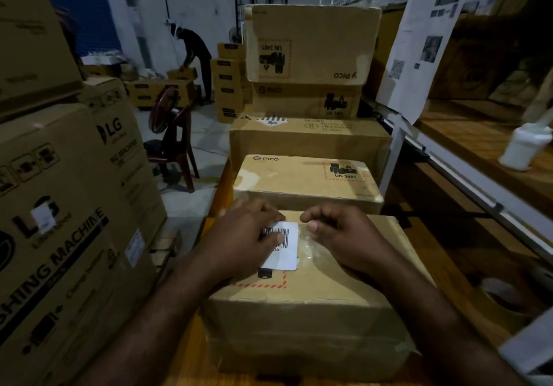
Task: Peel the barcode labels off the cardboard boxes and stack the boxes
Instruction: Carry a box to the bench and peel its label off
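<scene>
A cardboard box [305,311] lies nearest me on a wooden table, with a white barcode label [284,254] stuck flat on its top. My left hand [242,242] rests on the label's left part, thumb across the barcode. My right hand [338,236] lies just right of the label on shiny clear tape, fingers curled, fingertips at the label's top right corner. Neither hand holds anything lifted. Behind this box sits a second PICO box [305,182], then a third box [308,137] and a stack of two more [311,44].
Large LG washing machine cartons [65,206] stand close on the left. A metal shelf rack [449,158] with a white bottle [520,146] and a hanging paper sheet runs along the right. A chair [176,146] and a bending person [194,56] are farther back.
</scene>
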The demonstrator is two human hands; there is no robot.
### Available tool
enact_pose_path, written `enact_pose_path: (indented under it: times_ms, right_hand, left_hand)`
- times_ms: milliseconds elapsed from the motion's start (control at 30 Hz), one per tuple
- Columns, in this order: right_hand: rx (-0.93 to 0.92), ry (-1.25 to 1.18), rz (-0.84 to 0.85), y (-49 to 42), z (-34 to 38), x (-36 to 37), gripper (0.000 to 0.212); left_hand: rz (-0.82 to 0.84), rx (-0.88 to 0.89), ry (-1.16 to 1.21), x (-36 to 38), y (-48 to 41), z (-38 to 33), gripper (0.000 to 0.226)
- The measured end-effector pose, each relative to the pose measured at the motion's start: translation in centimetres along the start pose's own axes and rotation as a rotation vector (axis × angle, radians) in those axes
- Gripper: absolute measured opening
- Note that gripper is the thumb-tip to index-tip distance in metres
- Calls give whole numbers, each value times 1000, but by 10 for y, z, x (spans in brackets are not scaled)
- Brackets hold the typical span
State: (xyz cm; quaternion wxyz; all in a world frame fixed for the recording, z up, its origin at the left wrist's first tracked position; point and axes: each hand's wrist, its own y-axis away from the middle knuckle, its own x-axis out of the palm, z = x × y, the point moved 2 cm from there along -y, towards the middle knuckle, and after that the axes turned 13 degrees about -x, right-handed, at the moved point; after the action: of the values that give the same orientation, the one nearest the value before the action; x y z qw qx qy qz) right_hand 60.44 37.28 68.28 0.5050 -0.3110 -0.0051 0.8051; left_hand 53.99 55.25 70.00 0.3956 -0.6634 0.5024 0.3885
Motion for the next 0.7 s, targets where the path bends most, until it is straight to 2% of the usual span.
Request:
enact_pose_path:
  times_ms: [67, 200, 267, 367, 467, 600, 633, 700]
  right_hand:
    - [30, -79, -7, 2, 4, 0, 15]
    - [61, -99, -38, 5, 9, 1, 12]
    - [15, 44, 3, 5, 11, 2, 17]
    - [-112, 307, 87, 4, 15, 4, 18]
    - [-92, 244, 78, 2, 16, 3, 9]
    - [-57, 104, 79, 2, 15, 2, 7]
    - [-43, 64, 75, 3, 15, 2, 6]
    - [-11, -25, 64, 4, 16, 1, 5]
  left_hand:
    - [2, 16, 17, 3, 2, 3, 36]
    - [-58, 19, 152, 3, 5, 6, 16]
    - [-64, 36, 191, 3, 6, 7, 13]
    - [-29, 10, 289, 4, 5, 10, 20]
    - [-44, -64, 514, 3, 5, 18, 21]
    - [-43, -179, 900, -5, 7, 25, 9]
    - [-21, -195, 922, -6, 7, 25, 8]
    - [65, -192, 813, -10, 5, 25, 15]
